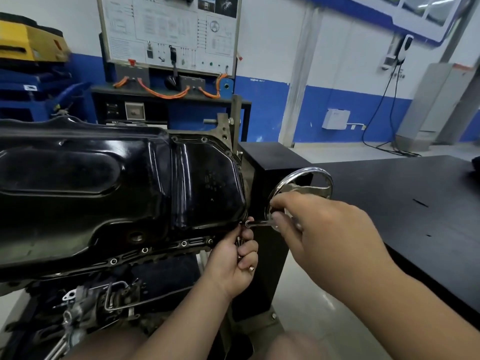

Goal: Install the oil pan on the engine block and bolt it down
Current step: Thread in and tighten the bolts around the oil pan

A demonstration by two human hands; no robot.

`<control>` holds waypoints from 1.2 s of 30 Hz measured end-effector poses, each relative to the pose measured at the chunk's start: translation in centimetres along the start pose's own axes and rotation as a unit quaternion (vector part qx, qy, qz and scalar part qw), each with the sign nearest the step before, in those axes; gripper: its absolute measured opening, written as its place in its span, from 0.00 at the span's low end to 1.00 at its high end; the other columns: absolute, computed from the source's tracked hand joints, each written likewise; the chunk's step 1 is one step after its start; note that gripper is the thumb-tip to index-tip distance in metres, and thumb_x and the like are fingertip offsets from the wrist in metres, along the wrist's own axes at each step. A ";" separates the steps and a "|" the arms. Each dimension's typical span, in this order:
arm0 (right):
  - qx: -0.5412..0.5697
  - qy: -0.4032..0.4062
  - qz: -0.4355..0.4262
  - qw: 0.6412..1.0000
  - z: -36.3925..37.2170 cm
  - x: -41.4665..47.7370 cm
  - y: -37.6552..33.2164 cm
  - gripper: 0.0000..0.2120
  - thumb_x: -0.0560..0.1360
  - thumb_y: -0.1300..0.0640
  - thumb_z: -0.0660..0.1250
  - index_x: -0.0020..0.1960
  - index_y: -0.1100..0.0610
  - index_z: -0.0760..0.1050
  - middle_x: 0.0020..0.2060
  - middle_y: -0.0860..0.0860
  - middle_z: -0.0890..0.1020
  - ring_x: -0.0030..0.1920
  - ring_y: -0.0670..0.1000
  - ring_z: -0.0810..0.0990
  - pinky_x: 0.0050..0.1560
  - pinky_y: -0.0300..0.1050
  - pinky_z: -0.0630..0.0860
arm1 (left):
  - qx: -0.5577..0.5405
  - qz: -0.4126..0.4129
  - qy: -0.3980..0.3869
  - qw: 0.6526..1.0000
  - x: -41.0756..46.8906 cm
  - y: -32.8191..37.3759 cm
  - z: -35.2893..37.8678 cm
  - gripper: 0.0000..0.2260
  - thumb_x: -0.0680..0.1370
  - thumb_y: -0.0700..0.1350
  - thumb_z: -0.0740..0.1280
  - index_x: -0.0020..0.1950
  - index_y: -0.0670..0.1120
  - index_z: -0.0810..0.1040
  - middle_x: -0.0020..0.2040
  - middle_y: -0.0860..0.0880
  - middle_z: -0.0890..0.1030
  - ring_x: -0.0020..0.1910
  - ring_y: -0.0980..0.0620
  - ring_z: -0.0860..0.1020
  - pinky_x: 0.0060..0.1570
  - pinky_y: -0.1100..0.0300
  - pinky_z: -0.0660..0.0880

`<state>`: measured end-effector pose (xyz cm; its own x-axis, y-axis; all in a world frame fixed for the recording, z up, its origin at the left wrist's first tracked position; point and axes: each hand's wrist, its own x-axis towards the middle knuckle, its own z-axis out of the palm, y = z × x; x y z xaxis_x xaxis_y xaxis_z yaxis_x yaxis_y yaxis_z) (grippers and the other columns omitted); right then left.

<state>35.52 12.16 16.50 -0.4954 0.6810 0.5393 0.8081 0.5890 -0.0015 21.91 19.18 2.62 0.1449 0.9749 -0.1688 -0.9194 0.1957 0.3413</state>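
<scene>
The black oil pan (pixel 117 190) fills the left and middle of the view. It lies bottom-up on the engine block (pixel 109 297), and its rim sits flat against the block's edge. Along the near rim a row of bolts (pixel 145 250) stands in its holes, running rightward to the pan's near right corner.

At that corner the left hand (pixel 231 266) reaches up from below. Its fingers are curled round a few loose bolts (pixel 238 242), and its fingertips touch the rim just beside the tip of a thin metal tool (pixel 257 223). The tool lies nearly level, with its tip at the corner of the rim. The right hand (pixel 311 229) comes in from the right and pinches the tool's outer end between thumb and curled fingers.

Just behind the right hand a shiny handwheel (pixel 302 187) stands on a black post. Further right is a dark table (pixel 415 203). On the back wall, above the pan, hangs a white wiring board (pixel 168 29).
</scene>
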 end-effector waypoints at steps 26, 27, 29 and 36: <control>0.081 -0.092 0.165 0.979 -0.5 1.0 0.6 0.08 0.77 0.47 0.58 0.51 0.43 0.75 0.46 0.46 0.78 0.47 0.50 0.77 0.49 0.50 0.76 | -0.048 -0.001 -0.010 0.999 -0.6 -1.4 1.0 0.11 0.79 0.52 0.59 0.45 0.46 0.73 0.32 0.54 0.67 0.19 0.60 0.62 0.12 0.69 0.54; 0.082 -0.098 0.173 0.977 -0.5 1.1 0.6 0.08 0.77 0.46 0.58 0.50 0.44 0.74 0.45 0.46 0.79 0.47 0.51 0.77 0.49 0.49 0.76 | -0.048 -0.006 -0.031 0.998 -1.0 -1.8 1.3 0.11 0.78 0.52 0.60 0.44 0.45 0.75 0.32 0.54 0.67 0.19 0.60 0.62 0.12 0.69 0.55; 0.087 -0.103 0.174 0.975 -0.5 1.2 0.7 0.07 0.77 0.46 0.58 0.50 0.46 0.73 0.45 0.47 0.79 0.46 0.50 0.77 0.47 0.47 0.75 | -0.052 -0.016 -0.079 0.995 -1.8 -2.5 2.3 0.11 0.75 0.50 0.62 0.42 0.44 0.79 0.32 0.54 0.68 0.18 0.60 0.63 0.12 0.69 0.56; 0.163 -0.214 0.095 0.959 -2.3 1.1 2.2 0.16 0.76 0.51 0.63 0.63 0.49 0.64 0.39 0.41 0.75 0.35 0.38 0.75 0.29 0.31 0.66 | -0.113 0.028 -0.029 0.993 -2.6 -3.5 6.1 0.15 0.79 0.50 0.60 0.38 0.44 0.78 0.25 0.54 0.69 0.16 0.60 0.63 0.12 0.69 0.53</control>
<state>37.47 13.15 19.05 -0.4912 0.8642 0.1089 0.7885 0.4943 -0.3659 26.99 16.57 7.49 0.1062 0.9893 -0.0998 -0.9841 0.1189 0.1319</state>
